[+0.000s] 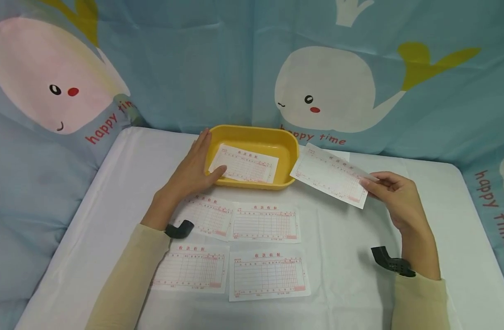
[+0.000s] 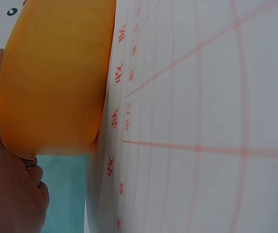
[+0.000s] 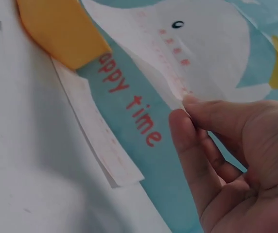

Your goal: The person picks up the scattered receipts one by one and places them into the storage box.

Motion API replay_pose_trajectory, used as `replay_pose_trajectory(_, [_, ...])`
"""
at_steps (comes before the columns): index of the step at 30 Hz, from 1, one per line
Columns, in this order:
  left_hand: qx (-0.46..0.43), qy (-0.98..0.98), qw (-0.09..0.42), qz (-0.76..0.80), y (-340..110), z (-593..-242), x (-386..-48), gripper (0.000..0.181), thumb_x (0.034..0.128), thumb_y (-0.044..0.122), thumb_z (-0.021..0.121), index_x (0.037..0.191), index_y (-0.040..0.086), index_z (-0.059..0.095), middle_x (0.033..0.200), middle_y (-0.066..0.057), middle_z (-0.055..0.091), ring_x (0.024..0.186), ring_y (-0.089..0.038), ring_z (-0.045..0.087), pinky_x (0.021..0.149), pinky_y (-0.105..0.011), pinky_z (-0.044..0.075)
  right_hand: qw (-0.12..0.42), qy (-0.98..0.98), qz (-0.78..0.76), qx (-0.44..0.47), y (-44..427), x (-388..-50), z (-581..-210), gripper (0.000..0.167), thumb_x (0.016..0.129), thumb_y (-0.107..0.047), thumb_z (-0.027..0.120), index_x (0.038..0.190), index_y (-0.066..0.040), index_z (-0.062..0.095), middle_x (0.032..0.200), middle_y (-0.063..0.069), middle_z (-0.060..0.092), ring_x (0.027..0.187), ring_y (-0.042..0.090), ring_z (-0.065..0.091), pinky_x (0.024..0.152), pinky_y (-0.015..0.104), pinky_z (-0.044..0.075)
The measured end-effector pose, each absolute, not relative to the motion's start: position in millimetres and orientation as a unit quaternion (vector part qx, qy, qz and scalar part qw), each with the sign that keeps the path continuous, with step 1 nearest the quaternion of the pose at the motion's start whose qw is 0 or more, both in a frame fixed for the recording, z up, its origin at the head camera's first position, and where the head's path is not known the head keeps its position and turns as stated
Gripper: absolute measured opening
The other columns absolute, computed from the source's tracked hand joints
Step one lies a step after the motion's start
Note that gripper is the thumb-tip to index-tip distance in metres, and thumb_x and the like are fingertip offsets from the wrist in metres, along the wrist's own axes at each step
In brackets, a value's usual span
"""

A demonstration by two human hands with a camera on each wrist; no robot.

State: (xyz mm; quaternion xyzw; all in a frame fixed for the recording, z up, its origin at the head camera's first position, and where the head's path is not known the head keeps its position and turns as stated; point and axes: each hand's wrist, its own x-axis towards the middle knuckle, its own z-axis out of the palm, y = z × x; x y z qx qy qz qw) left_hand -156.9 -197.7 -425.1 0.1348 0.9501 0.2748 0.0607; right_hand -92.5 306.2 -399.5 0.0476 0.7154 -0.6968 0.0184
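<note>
My left hand [image 1: 194, 167] holds the left end of a yellow plastic basin [image 1: 291, 158], its thumb over the near rim and its fingers along the outer wall. Inside the basin lies a white receipt slip printed in red [image 1: 248, 162]. To the right, my right hand [image 1: 394, 197] pinches the corner of another receipt slip [image 1: 332, 174] between thumb and fingers. That slip is raised and tilted, its far end beside the basin's right rim. The right wrist view shows the pinch at the paper's edge, with the basin [image 3: 63, 34] at upper left.
Several receipt slips lie in two rows on the white-covered table before the basin, among them one at front right [image 1: 270, 277]. Another paper [image 3: 97, 131] lies on the table right of the basin. A blue whale-print curtain [image 1: 235, 68] hangs close behind.
</note>
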Motion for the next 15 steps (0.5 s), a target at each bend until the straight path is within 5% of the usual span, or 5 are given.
replay_pose_trajectory(15, [0.130,0.949,0.064,0.280,-200,-427,-158,0.103,0.1000,0.060,0.055,0.171,0.020,-0.008,0.180,0.006,-0.012,0.169,-0.032,0.001,0.135,-0.061,0.015,-0.021,0.758,-0.650,0.042,232,-121,-390,0.014,0.092,-0.009,0.083,0.105,-0.005,0.079,0.090,-0.008,0.076,0.077,0.003,0.072,0.072,0.018,0.063])
